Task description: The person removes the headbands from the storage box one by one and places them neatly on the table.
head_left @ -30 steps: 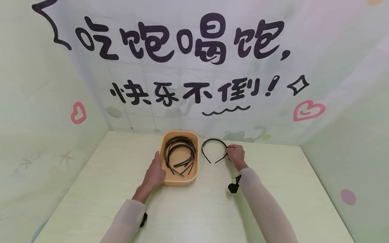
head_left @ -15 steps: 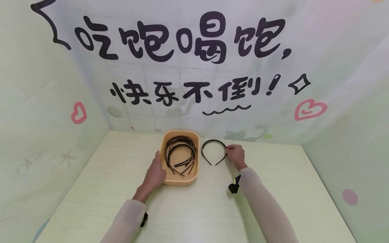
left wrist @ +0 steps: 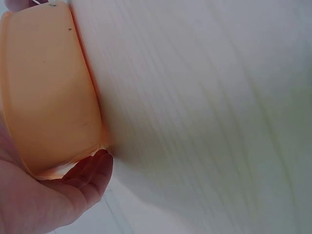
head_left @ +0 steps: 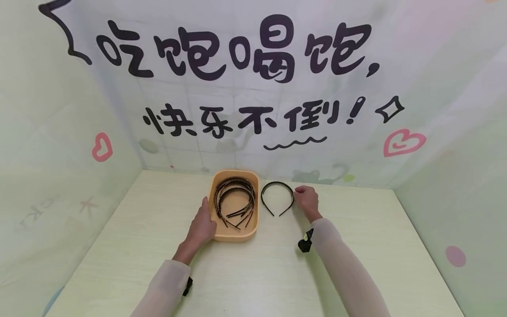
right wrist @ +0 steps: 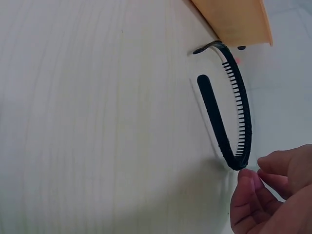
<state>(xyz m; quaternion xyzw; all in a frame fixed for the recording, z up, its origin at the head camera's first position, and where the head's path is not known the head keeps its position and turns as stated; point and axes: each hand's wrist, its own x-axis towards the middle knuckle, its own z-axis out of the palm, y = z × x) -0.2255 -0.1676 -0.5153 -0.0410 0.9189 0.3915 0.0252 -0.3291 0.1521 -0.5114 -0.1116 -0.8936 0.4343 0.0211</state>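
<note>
An orange plastic basket (head_left: 234, 237) holds several dark toothed headbands (head_left: 236, 190). My left hand (head_left: 202, 225) grips the basket at its left side and near left corner; in the left wrist view its fingers (left wrist: 95, 178) curl round one end of the wall. A single black toothed headband (head_left: 266, 207) lies on the table just right of the basket, its ends toward me. At its right side is my right hand (head_left: 306, 201). In the right wrist view a gap shows between thumb and fingers (right wrist: 248, 195), with the headband's edge close by the fingertips.
The pale wood-grain table (head_left: 253, 281) meets a printed cloth wall (head_left: 245, 154) just behind the basket. More cloth walls rise on the left and right. A black device (head_left: 305, 243) sits at the right wrist.
The single headband has shifted slightly toward me, then slightly left, away from my right fingers, which have let go of it. The left hand and the basket stay in place.
</note>
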